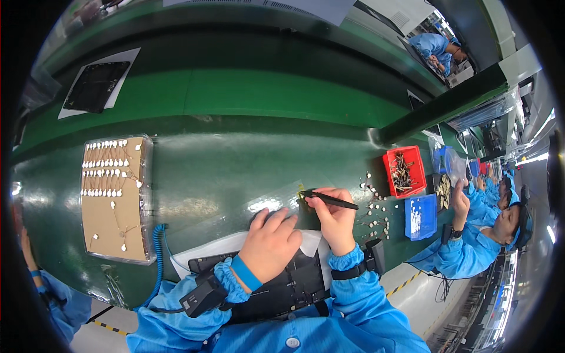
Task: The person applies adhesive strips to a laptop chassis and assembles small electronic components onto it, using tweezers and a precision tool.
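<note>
Factory assembly line, green workbench (pixel 247 94), parts bins (pixel 404 170), blue-smocked workers (pixel 471 247)

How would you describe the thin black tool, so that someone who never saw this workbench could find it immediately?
Start at the green worktable and go to the person's right hand, which is raised above a black flat device. The tool is pinched in the fingers of this hand and points left. It is the only slim, black, pen-like thing here; the small white parts beside it are loose and round.

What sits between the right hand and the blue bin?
Small white round parts scattered on the green table, between the right hand and the blue bin, head view.
</note>
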{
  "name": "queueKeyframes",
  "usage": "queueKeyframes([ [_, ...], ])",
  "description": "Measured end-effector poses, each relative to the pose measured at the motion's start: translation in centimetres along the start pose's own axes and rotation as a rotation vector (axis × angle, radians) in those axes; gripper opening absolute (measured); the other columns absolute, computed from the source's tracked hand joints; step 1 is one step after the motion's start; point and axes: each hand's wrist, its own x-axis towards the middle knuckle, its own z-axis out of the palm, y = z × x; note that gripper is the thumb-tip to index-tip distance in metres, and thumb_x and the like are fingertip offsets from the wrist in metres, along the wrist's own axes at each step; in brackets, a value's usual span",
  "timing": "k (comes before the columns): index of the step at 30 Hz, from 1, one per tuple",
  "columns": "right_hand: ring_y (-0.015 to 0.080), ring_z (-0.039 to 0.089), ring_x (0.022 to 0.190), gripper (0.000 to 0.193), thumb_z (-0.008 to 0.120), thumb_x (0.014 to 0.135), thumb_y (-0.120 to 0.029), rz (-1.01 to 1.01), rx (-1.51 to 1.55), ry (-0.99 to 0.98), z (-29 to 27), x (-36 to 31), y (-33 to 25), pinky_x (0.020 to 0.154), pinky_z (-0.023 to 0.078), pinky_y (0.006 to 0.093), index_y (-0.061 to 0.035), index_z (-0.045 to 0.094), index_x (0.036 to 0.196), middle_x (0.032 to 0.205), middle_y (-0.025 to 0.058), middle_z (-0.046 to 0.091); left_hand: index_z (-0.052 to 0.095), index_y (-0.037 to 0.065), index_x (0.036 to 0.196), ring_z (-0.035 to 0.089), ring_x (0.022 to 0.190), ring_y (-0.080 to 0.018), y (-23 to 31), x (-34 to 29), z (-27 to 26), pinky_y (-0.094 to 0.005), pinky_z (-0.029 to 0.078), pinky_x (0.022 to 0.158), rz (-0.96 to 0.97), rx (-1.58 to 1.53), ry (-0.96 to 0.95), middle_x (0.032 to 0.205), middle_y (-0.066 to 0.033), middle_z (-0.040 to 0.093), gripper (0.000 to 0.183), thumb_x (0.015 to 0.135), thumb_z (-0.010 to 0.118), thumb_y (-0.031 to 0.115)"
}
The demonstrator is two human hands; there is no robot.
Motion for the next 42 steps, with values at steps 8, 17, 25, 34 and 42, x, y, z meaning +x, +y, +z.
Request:
queueKeyframes([
  [8,0.0183,0.062,0.085,0.016,0.06,0.078,0.007,0.01,-0.027,0.012,-0.1,0.1,0.0,0.073,0.051,0.0254,0.0048,0.048,0.09,0.096,0.0145,0.058,0.057,0.008,0.081,0.05,0.107,-0.0263,0.0,0.1,0.0,-0.0461,0.036,0.093,-0.008,-0.012,0.003,0.106,-0.0086,0.059,0.01,0.073,0.054,0.014],
  [17,0.0181,0.062,0.084,0.015,0.059,0.079,0.006,0.034,-0.015,0.024,0.0,0.0,-0.1,0.072,0.051,0.0256,0.005,0.049,0.09,0.093,0.014,0.058,0.057,0.009,0.082,0.05,0.108,-0.0257,0.0,0.0,0.0,-0.0464,0.036,0.093,-0.023,-0.022,-0.001,0.106,-0.0081,0.059,0.011,0.073,0.056,0.014],
  [25,0.0192,0.063,0.077,0.012,0.058,0.08,0.006,0.014,0.038,0.065,-0.3,-0.1,-1.8,0.071,0.052,0.0283,0.0045,0.049,0.087,0.091,0.0155,0.059,0.057,0.008,0.081,0.05,0.107,-0.0261,-0.2,0.1,0.4,-0.0444,0.037,0.092,-0.011,-0.049,0.027,0.104,-0.0079,0.059,0.011,0.071,0.058,0.013],
  [34,0.0215,0.062,0.066,0.017,0.055,0.078,0.007,0.052,0.138,0.1,0.6,-6.5,-6.6,0.062,0.054,0.0313,0.0012,0.041,0.087,0.084,0.0168,0.056,0.057,0.006,0.084,0.054,0.082,-0.0293,-1.8,0.2,-2.4,-0.0382,0.045,0.07,-0.214,-0.051,-0.045,0.083,-0.0108,0.056,0.019,0.066,0.064,0.008],
  [42,0.0219,0.064,0.07,0.017,0.058,0.078,0.009,0.179,0.131,0.023,2.3,-8.9,-3.4,0.063,0.055,0.029,0.0024,0.044,0.086,0.085,0.0158,0.059,0.053,0.006,0.088,0.054,0.083,-0.0301,-2.4,-1.9,-3.7,-0.0394,0.043,0.074,-0.292,-0.24,-0.061,0.084,-0.0105,0.057,0.028,0.064,0.067,0.009],
])
